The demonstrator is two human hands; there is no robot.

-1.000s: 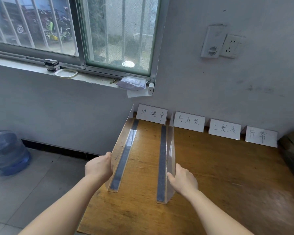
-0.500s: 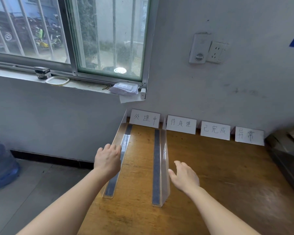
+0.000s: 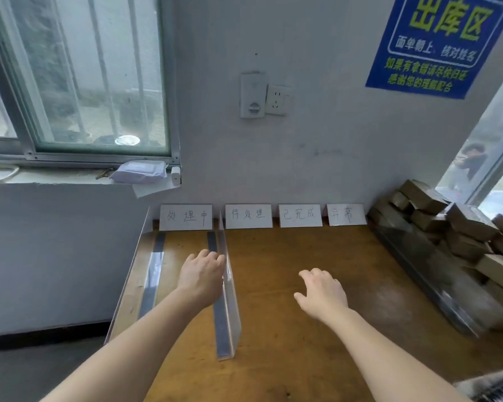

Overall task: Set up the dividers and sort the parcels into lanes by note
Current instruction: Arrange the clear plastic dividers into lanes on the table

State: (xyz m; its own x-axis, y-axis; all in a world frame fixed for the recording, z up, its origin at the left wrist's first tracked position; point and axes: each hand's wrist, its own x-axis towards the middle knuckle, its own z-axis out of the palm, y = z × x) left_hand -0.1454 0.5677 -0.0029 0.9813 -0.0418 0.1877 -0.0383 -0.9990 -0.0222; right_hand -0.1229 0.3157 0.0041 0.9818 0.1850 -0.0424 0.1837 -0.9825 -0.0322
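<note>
My left hand hangs loose-fingered just beside the second acrylic divider. My right hand hovers spread and empty over the table. I'd stand the next divider parallel, lined up just before the third label card. The cardboard parcels wait far right.

Wooden table — dividers, cards, parcels

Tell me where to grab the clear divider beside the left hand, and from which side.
Probably pinch the clear divider by the top edge of its thin upright wall, near end, coming from above. The wall stands upright while its flat foot with the dark strip lies flush on the table, leaving nothing to get under.
</note>
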